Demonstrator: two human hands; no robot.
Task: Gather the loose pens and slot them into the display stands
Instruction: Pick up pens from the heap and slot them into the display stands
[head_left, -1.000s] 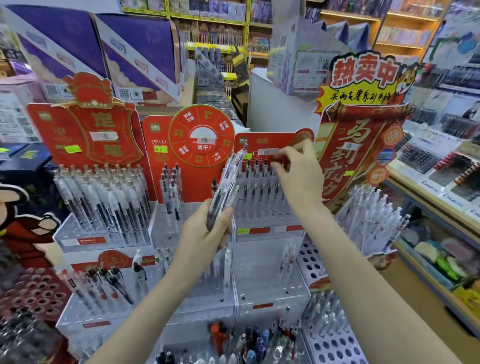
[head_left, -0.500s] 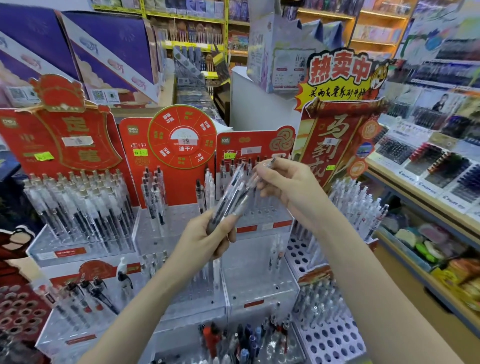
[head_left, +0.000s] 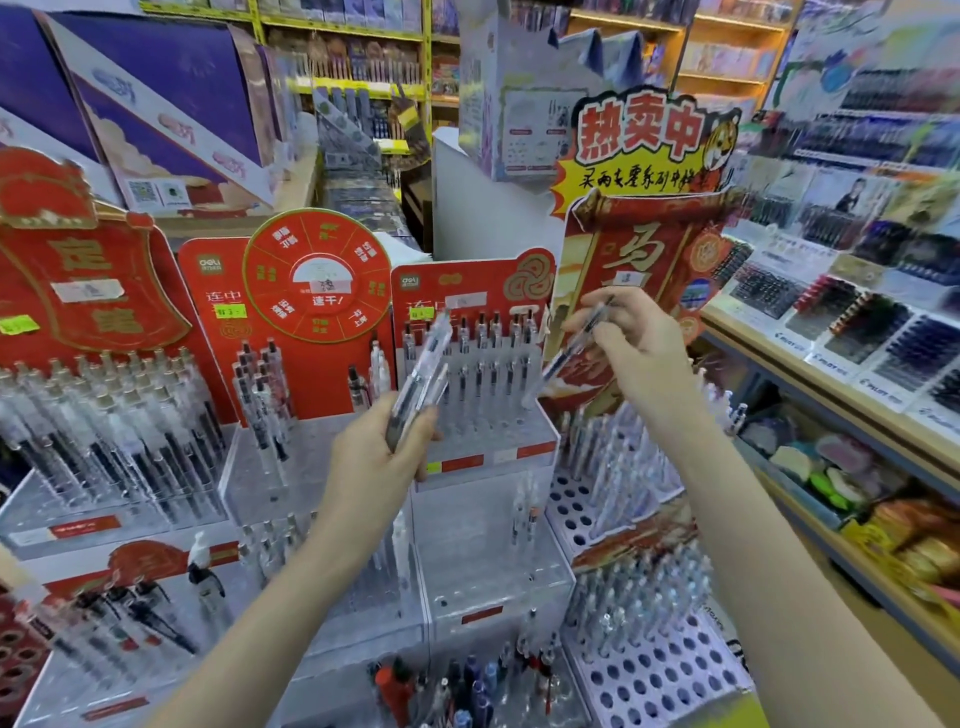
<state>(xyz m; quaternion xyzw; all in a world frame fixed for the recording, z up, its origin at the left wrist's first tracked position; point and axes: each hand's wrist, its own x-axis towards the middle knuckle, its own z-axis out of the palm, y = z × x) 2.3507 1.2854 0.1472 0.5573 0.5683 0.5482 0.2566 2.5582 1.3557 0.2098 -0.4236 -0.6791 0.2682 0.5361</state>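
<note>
My left hand (head_left: 376, 462) grips a bundle of clear pens (head_left: 423, 371) that point up and to the right, in front of the middle display stand (head_left: 483, 415). My right hand (head_left: 631, 345) pinches a single clear pen (head_left: 574, 351), held slanted, tip down-left, above the right edge of that stand. The stand has a red backboard and rows of upright pens with several unfilled holes in front. To its right, a white perforated stand (head_left: 618, 467) holds more clear pens.
More clear stands with pens fill the left (head_left: 109, 441) and lower tiers (head_left: 483, 566). A tall red scroll sign (head_left: 649, 249) rises behind my right hand. A wooden shelf of boxed pens (head_left: 841, 332) runs along the right. Mixed coloured pens (head_left: 467, 680) stand at the bottom.
My right hand came off the middle stand's backboard, took one pen from the bundle in my left hand, and carried it off to the right. The view shifted slightly.
</note>
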